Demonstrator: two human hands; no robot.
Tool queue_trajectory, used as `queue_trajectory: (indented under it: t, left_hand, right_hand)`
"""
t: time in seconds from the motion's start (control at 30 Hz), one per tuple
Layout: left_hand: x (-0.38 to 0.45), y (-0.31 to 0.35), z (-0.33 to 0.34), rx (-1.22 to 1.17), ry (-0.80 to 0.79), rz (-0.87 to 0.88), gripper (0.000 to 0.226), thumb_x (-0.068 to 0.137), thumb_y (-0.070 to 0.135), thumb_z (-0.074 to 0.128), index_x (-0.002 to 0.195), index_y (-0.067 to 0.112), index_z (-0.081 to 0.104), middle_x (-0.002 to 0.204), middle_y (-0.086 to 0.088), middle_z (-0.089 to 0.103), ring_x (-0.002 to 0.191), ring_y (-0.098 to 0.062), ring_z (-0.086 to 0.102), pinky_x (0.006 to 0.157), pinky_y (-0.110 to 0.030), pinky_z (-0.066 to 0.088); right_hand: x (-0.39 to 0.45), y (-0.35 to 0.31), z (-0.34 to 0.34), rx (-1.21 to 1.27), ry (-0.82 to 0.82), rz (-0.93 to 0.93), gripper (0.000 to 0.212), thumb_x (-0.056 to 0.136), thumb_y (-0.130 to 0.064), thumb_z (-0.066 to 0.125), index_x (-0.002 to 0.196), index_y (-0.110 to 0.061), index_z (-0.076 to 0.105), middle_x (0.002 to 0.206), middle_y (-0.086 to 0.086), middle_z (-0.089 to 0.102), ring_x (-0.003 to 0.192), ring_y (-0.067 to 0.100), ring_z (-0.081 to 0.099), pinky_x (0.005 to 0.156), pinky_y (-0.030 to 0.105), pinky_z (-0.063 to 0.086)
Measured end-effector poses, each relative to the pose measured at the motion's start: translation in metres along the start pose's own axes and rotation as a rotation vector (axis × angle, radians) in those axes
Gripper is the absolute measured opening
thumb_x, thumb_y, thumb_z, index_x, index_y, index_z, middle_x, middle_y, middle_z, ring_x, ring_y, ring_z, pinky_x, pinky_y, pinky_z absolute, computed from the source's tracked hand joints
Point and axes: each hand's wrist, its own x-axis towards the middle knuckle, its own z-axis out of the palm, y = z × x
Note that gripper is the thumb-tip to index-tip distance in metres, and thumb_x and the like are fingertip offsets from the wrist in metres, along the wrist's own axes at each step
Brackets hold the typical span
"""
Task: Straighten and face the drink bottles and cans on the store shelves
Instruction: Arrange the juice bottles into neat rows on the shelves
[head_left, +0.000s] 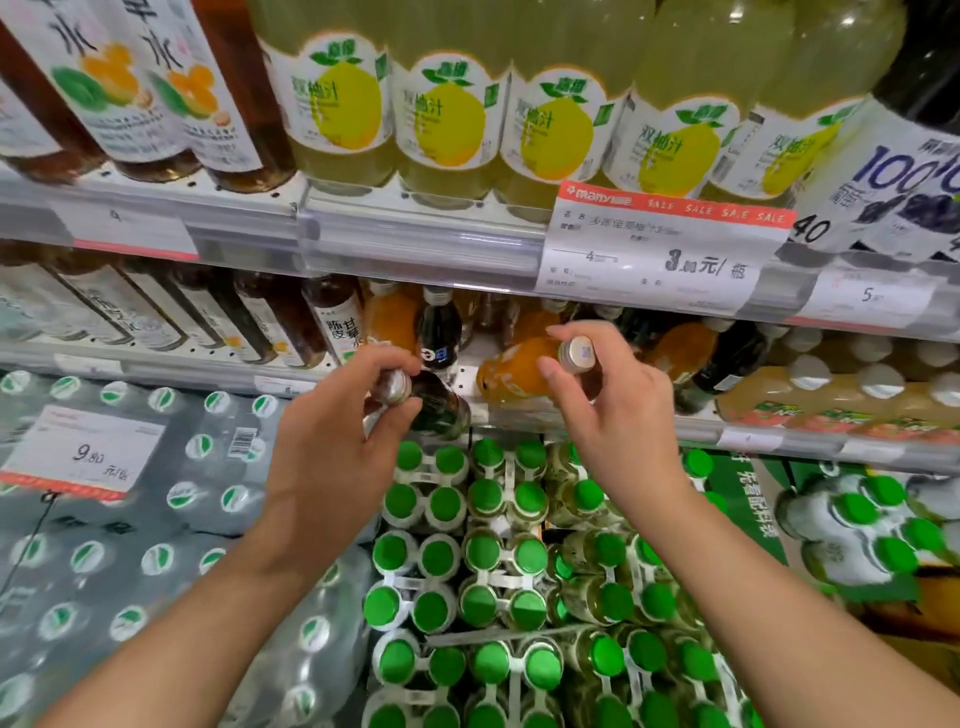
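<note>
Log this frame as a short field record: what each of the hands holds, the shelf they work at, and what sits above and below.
left hand: grips the cap end of a dark bottle, tilted toward the camera
right hand: pinches the cap of an orange bottle, also tilted
working shelf: middle level, dark and orange bottles mixed
shelf above: row of yellow-label juice bottles, labels facing out
sale tag: clipped on the upper shelf edge
below: packs of green-capped bottles

Two bare forearms rise from the lower frame corners, sleeveless to the edge; left hand (332, 447) and right hand (618, 415) wear no gloves, rings or watch.
</note>
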Motion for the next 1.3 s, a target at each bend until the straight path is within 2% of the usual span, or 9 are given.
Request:
queue_trajectory:
  t: [0.17,0.27,0.37,0.63,0.77,0.93,1.07,1.2,1.3]
  left_hand:
    - [-0.005,-0.003,-0.013,0.037,-0.031,-0.058,0.027,0.093,0.020,0.069,0.114,0.035,0.061,0.093,0.012,0.068,0.086,-0.013,0.069,0.078,-0.049,0.060]
    - [-0.008,-0.006,-0.016,0.067,-0.048,-0.106,0.030,0.091,0.022,0.072,0.112,0.040,0.061,0.101,0.025,0.066,0.089,-0.002,0.068,0.081,-0.036,0.060]
    - [-0.009,-0.008,-0.017,0.095,-0.075,-0.146,0.033,0.088,0.025,0.077,0.109,0.043,0.059,0.095,0.029,0.068,0.088,0.003,0.068,0.075,-0.020,0.055]
    - [-0.011,-0.009,-0.006,0.160,-0.161,-0.192,0.036,0.085,0.032,0.080,0.109,0.045,0.057,0.087,0.023,0.070,0.085,-0.004,0.069,0.076,-0.031,0.057]
    - [-0.008,-0.004,-0.001,0.163,-0.153,-0.189,0.034,0.084,0.034,0.080,0.108,0.045,0.059,0.087,0.029,0.068,0.086,0.002,0.068,0.079,-0.031,0.057]
    - [0.002,0.004,0.005,0.165,-0.155,-0.156,0.028,0.085,0.034,0.080,0.106,0.042,0.064,0.085,0.024,0.069,0.082,-0.001,0.070,0.076,-0.028,0.057]
    - [0.008,0.014,0.015,0.179,-0.184,-0.126,0.023,0.088,0.031,0.076,0.104,0.041,0.063,0.085,0.022,0.069,0.080,-0.001,0.067,0.071,-0.018,0.051]
    - [0.010,0.027,0.030,0.127,-0.233,-0.085,0.021,0.090,0.030,0.072,0.106,0.041,0.061,0.085,0.024,0.067,0.079,0.002,0.066,0.067,-0.010,0.049]
    - [0.010,0.043,0.047,0.088,-0.257,-0.023,0.026,0.091,0.025,0.072,0.111,0.039,0.062,0.092,0.021,0.069,0.084,0.000,0.066,0.074,-0.013,0.052]
  right_hand:
    - [0.019,-0.002,0.033,-0.101,-0.040,0.034,0.027,0.101,-0.036,0.063,0.113,-0.012,0.064,0.070,-0.010,0.061,0.060,0.007,0.054,0.057,0.010,0.036]
    - [0.029,0.000,0.046,-0.216,-0.070,0.081,0.036,0.100,-0.043,0.062,0.100,-0.006,0.064,0.072,-0.003,0.058,0.070,0.025,0.060,0.062,0.031,0.034]
    - [0.042,-0.003,0.052,-0.364,-0.156,0.103,0.046,0.100,-0.051,0.057,0.095,-0.006,0.065,0.080,0.010,0.068,0.081,0.034,0.064,0.067,0.034,0.034]
    - [0.075,-0.020,0.063,-0.644,-0.416,0.163,0.043,0.109,-0.045,0.039,0.107,-0.010,0.064,0.072,-0.001,0.044,0.080,0.029,0.060,0.068,0.031,0.037]
    - [0.076,-0.025,0.054,-0.587,-0.497,0.181,0.032,0.108,-0.040,0.041,0.093,-0.013,0.051,0.068,-0.002,0.041,0.076,0.025,0.049,0.069,0.032,0.036]
    - [0.032,-0.023,0.033,-0.331,-0.221,0.085,0.041,0.100,-0.032,0.059,0.135,-0.013,0.050,0.108,0.004,0.056,0.086,0.021,0.057,0.075,0.034,0.046]
    - [-0.015,-0.015,0.017,0.031,-0.335,0.103,0.052,0.095,-0.023,0.068,0.142,-0.027,0.047,0.124,-0.014,0.055,0.083,0.001,0.064,0.071,0.020,0.053]
    - [-0.036,-0.009,0.008,0.037,-0.490,0.197,0.065,0.086,-0.041,0.075,0.143,-0.036,0.044,0.130,-0.017,0.058,0.075,0.003,0.062,0.075,0.031,0.054]
    - [-0.036,-0.008,0.006,-0.024,-0.428,0.201,0.074,0.075,-0.055,0.071,0.142,-0.042,0.043,0.125,-0.017,0.066,0.092,0.010,0.066,0.082,0.036,0.056]
